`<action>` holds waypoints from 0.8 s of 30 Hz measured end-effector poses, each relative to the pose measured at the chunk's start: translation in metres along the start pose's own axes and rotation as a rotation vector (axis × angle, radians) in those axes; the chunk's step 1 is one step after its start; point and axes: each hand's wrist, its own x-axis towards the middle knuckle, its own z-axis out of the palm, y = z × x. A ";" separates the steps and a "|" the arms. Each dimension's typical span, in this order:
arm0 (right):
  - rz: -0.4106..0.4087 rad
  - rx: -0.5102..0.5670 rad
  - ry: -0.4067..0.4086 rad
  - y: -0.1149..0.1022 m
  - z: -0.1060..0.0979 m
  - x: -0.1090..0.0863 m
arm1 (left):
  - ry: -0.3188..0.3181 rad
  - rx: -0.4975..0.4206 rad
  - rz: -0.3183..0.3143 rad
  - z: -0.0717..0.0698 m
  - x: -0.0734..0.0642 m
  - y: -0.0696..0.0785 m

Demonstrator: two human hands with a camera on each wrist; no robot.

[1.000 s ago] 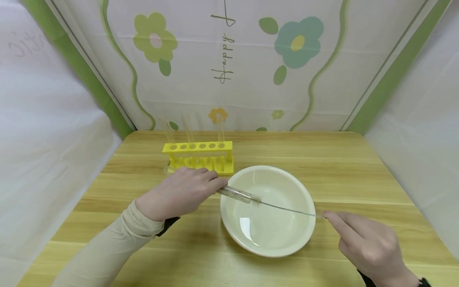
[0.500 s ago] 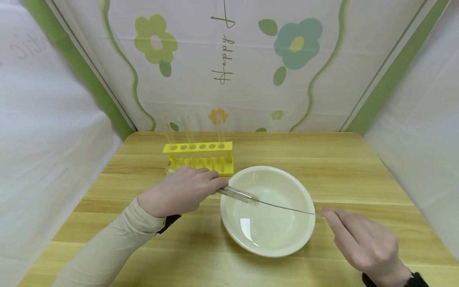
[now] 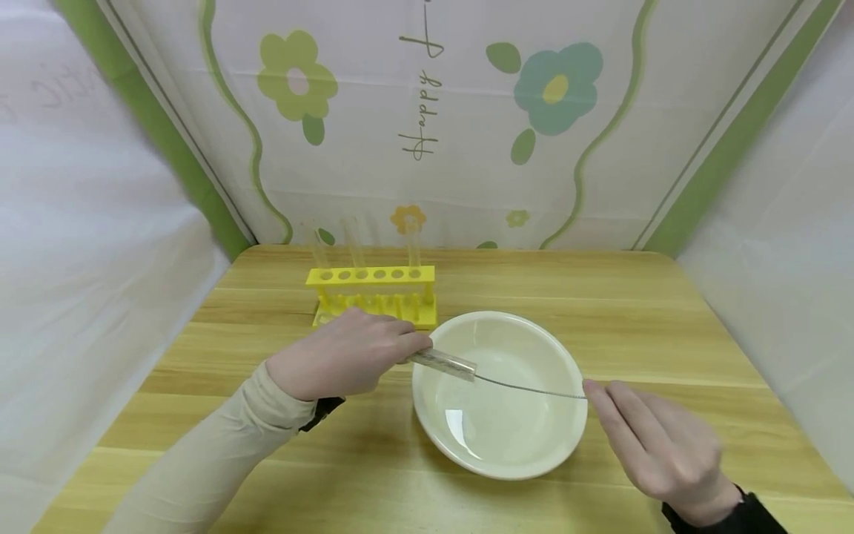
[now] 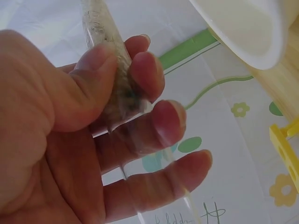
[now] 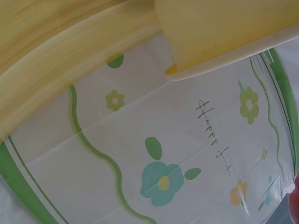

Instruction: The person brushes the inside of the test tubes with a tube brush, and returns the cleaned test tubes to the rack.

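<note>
My left hand grips a clear glass test tube, which lies almost level with its mouth over the white bowl. Inside the tube, bristles of a test tube brush show in the left wrist view, reaching down to about my thumb and index finger. The brush's thin twisted wire runs from the tube's mouth to my right hand, whose fingers pinch its end beside the bowl's right rim. In the right wrist view only a fingertip shows at the edge.
A yellow test tube rack stands behind my left hand, with three clear tubes upright in it. The wooden table ends at a flower-printed curtain. White curtains hang at both sides.
My right hand has moved left, pushing the brush deeper into the test tube. Bristles that stuck out of the mouth are now inside. The left hand keeps its grip, nearly still.
</note>
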 end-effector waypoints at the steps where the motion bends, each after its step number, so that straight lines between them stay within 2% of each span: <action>1: -0.003 0.006 -0.010 -0.001 0.001 -0.001 | -0.009 -0.007 -0.004 0.000 0.000 0.000; 5: -0.005 0.028 -0.053 -0.003 0.002 -0.003 | -0.044 -0.025 -0.030 -0.001 0.002 0.003; 8: -0.011 0.036 -0.091 -0.005 0.002 -0.006 | -0.037 -0.003 -0.026 -0.002 0.004 0.006; 14: -0.026 0.083 -0.164 -0.016 0.008 -0.008 | 0.075 0.128 0.064 0.005 0.013 0.021; 18: -0.034 0.101 -0.151 -0.024 0.015 -0.002 | 0.153 0.210 0.104 0.010 0.022 0.030; 24: -0.024 0.094 -0.120 -0.030 0.023 0.007 | 0.191 0.275 0.101 0.014 0.028 0.034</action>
